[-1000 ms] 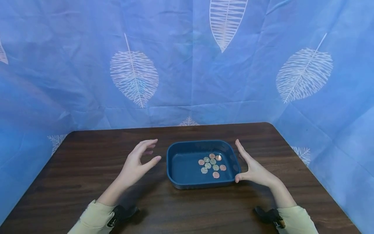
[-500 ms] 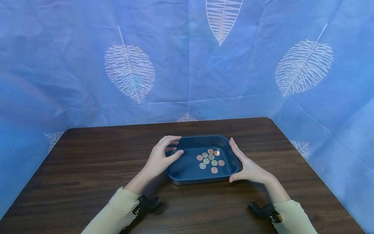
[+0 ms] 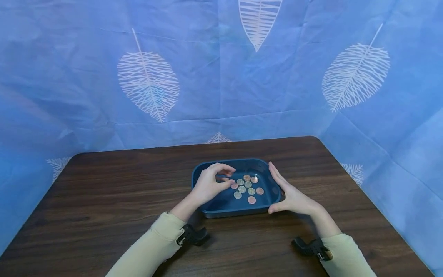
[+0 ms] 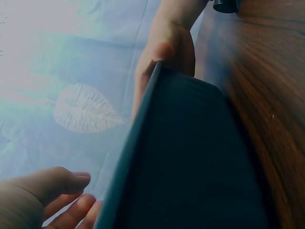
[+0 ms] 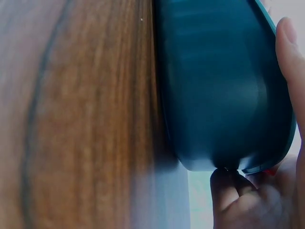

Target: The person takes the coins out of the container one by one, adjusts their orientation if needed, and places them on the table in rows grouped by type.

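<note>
A dark blue rectangular tray rests on the table. Several coins lie flat in its middle and right part, some silver-coloured, some copper-coloured. My right hand holds the tray's right end, thumb at the near corner and fingers along the end wall; the right wrist view shows these fingers against the tray's wall. Above the tray's left half hovers my left hand, fingertips and thumb apart, beside the leftmost copper coin. In the left wrist view the left thumb and fingers show nothing between them.
The dark wooden table extends around the tray. A blue cloth with white leaf prints hangs behind the table and along its sides. Each wrist wears a black camera mount, as on the left wrist.
My left hand has moved right, from beside the tray to over its inside near the coins. The right hand has closed in on the tray's right end. The coins lie in the same arrangement.
</note>
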Tool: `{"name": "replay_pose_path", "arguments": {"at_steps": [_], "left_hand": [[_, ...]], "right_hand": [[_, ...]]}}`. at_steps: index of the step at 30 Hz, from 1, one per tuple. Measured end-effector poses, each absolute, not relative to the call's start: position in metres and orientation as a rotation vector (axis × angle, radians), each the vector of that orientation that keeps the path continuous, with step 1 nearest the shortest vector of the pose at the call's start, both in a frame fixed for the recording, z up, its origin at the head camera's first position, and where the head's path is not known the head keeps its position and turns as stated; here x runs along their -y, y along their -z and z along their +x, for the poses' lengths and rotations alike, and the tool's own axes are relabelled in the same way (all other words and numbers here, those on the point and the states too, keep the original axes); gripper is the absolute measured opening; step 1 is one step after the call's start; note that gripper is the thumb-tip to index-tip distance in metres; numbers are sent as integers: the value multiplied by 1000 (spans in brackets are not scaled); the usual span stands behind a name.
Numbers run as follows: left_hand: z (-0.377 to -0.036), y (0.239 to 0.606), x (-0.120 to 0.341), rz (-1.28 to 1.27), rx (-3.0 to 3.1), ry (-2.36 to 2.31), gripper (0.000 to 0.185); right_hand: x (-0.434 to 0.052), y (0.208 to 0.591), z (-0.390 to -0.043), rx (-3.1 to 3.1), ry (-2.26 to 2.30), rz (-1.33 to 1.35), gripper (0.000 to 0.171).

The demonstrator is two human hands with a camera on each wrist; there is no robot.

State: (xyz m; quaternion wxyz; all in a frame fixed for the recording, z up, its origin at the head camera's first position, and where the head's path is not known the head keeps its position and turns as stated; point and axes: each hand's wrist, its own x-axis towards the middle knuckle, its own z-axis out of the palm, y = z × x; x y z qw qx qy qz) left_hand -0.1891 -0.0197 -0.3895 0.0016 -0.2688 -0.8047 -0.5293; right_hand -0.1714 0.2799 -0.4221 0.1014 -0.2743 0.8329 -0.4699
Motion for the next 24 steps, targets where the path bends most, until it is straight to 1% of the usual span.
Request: {"name": "replay_pose_path", "arguments": {"at_steps": [10,17,24], "left_hand": [[-203,401,6,-938,2645,1618,21],[-203,397,-5,-1048,2742,1382,19],[-204,402,-12,-1034,2822,1331,17]], "right_hand": [[-279,421,-174,-2465,1374,-821,121],[-281,421,-172,-2476,1368,-837,121],[-281,423,-173,-2466,1368,-833,120]]}}
